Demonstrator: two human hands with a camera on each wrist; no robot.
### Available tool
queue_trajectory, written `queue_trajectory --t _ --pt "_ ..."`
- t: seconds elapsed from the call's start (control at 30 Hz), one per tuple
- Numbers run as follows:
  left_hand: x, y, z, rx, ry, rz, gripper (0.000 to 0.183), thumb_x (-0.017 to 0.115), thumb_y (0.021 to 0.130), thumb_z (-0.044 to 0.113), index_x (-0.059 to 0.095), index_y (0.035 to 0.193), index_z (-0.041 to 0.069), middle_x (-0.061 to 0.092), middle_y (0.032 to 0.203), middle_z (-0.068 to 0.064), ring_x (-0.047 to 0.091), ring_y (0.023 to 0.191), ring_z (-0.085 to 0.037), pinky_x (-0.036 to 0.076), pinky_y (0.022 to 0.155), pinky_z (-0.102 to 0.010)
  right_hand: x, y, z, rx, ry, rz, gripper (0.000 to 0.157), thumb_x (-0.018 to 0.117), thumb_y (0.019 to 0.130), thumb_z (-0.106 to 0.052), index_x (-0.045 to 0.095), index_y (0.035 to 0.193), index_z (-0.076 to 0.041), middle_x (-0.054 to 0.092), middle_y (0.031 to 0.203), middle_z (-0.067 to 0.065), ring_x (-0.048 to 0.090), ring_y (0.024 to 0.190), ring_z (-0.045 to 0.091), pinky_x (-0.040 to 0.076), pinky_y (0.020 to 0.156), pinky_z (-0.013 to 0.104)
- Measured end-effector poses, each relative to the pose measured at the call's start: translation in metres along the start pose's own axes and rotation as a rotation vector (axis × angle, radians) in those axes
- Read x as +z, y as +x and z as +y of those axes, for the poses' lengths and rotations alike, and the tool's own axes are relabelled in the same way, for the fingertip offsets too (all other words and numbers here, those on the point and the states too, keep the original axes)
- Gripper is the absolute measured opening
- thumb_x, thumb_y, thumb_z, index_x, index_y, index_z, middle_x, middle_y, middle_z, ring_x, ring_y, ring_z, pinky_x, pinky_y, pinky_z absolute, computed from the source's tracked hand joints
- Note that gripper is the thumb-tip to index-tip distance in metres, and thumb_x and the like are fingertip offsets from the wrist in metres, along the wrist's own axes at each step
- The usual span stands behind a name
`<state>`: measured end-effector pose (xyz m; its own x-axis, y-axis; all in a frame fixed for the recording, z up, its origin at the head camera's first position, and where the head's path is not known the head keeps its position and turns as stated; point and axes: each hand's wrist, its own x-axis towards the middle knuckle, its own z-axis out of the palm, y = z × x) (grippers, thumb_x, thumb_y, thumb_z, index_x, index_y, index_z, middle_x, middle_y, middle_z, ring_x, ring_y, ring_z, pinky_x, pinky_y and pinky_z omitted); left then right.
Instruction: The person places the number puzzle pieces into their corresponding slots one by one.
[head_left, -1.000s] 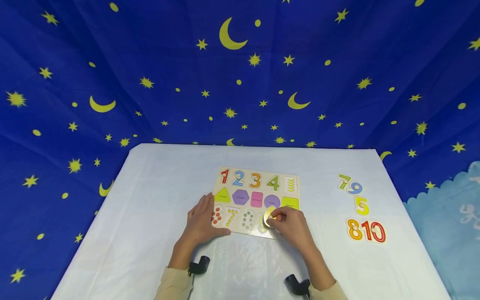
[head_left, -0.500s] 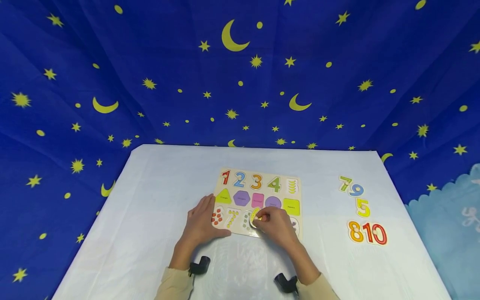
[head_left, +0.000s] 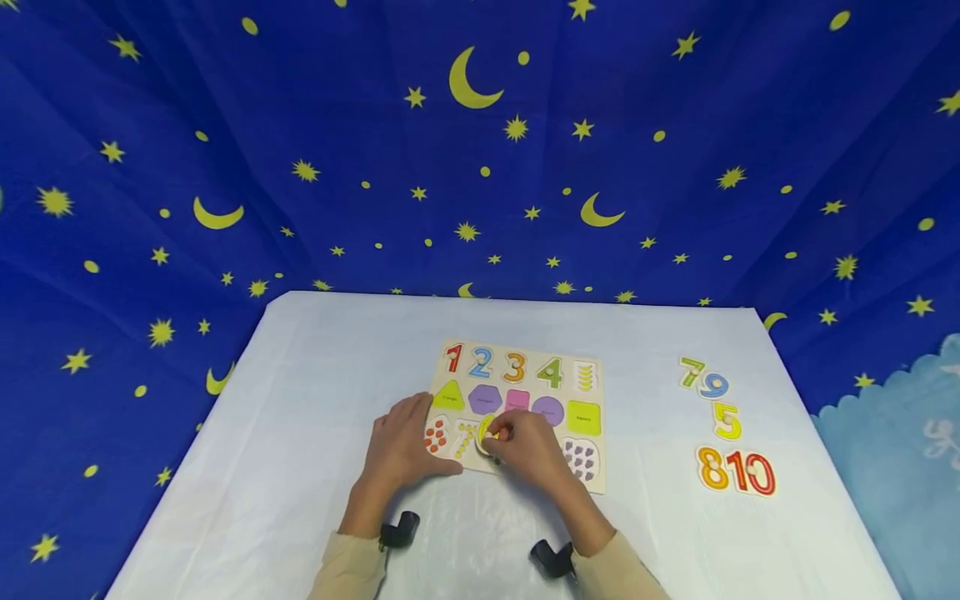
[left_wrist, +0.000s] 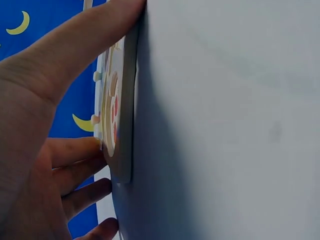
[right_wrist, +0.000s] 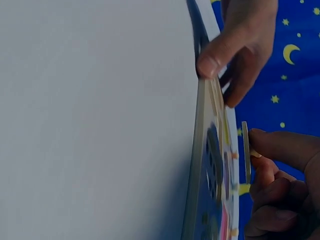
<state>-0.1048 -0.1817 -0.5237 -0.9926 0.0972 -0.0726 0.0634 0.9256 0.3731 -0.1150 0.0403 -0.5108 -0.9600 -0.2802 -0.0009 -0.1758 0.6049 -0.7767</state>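
A wooden number puzzle board (head_left: 585, 396) lies on the white table, with 1, 2, 3 and 4 set in its top row. My left hand (head_left: 401, 442) rests at its near left corner, fingers along the left side and thumb against the near edge. Between thumb and fingertips, my right hand (head_left: 528, 450) pinches a yellow number piece (head_left: 483, 432) by its knob. The piece is over the bottom row, just right of the 7 slot (head_left: 465, 437); fingers partly hide its digit. In the right wrist view, this thin piece (right_wrist: 246, 152) stays apart from the board.
Loose number pieces lie to the right: a green 7 (head_left: 692, 372), a blue 9 (head_left: 714, 385), a yellow 5 (head_left: 726, 421), an orange 8 (head_left: 712, 467) and a red 10 (head_left: 752, 473). A starry blue cloth (head_left: 375, 150) hangs behind the table.
My right hand has moved left along the bottom row with the yellow piece, uncovering the grape-printed slot at the right. My left hand has stayed at the board's corner.
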Motion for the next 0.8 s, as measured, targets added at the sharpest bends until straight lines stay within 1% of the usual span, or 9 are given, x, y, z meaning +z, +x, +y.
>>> queue_trajectory --t 0.1,0.23,0.43,0.63,0.8 --pt "-0.001 0.000 0.000 0.008 0.005 0.010 0.122 0.083 0.047 0.070 0.041 0.144 0.010 0.043 0.143 -0.005 0.037 0.130 -0.025 0.033 0.098 -0.050 0.006 0.004 -0.005 -0.015 -0.011 -0.009 0.012 0.079 0.076 -0.019 0.070 0.080 -0.014 0.054 0.064 -0.010 0.050 0.058 0.005 0.041 0.052 0.023" --pt "-0.003 -0.001 0.000 0.004 0.013 -0.005 0.121 0.083 0.047 0.070 0.041 0.144 0.010 0.043 0.143 -0.006 0.037 0.130 -0.025 0.033 0.098 -0.050 0.015 0.008 -0.012 -0.033 -0.026 -0.033 0.010 0.079 0.075 -0.019 0.069 0.078 -0.015 0.053 0.062 -0.011 0.048 0.057 0.004 0.041 0.053 0.023" --pt "-0.004 -0.001 0.000 0.010 0.028 -0.014 0.120 0.080 0.048 0.073 0.044 0.143 0.009 0.044 0.142 -0.006 0.037 0.130 -0.025 0.033 0.098 -0.050 0.029 0.016 -0.023 -0.055 -0.048 -0.055 0.010 0.077 0.075 -0.020 0.070 0.078 -0.014 0.052 0.059 -0.011 0.047 0.054 0.004 0.039 0.050 0.022" --pt "-0.004 -0.001 0.001 0.044 0.032 0.018 0.115 0.080 0.050 0.071 0.047 0.140 0.007 0.045 0.141 -0.007 0.038 0.130 -0.026 0.035 0.096 -0.050 0.044 0.026 -0.026 -0.055 -0.092 -0.099 0.011 0.076 0.076 -0.023 0.069 0.076 -0.015 0.050 0.057 -0.011 0.046 0.052 0.004 0.036 0.046 0.022" --pt "-0.004 -0.003 0.001 0.070 0.028 0.051 0.113 0.079 0.052 0.070 0.048 0.139 0.005 0.046 0.140 -0.008 0.039 0.129 -0.026 0.035 0.095 -0.050 0.051 0.031 -0.030 -0.086 -0.121 -0.101 0.010 0.074 0.076 -0.024 0.069 0.075 -0.015 0.050 0.056 -0.012 0.046 0.053 0.005 0.037 0.047 0.022"
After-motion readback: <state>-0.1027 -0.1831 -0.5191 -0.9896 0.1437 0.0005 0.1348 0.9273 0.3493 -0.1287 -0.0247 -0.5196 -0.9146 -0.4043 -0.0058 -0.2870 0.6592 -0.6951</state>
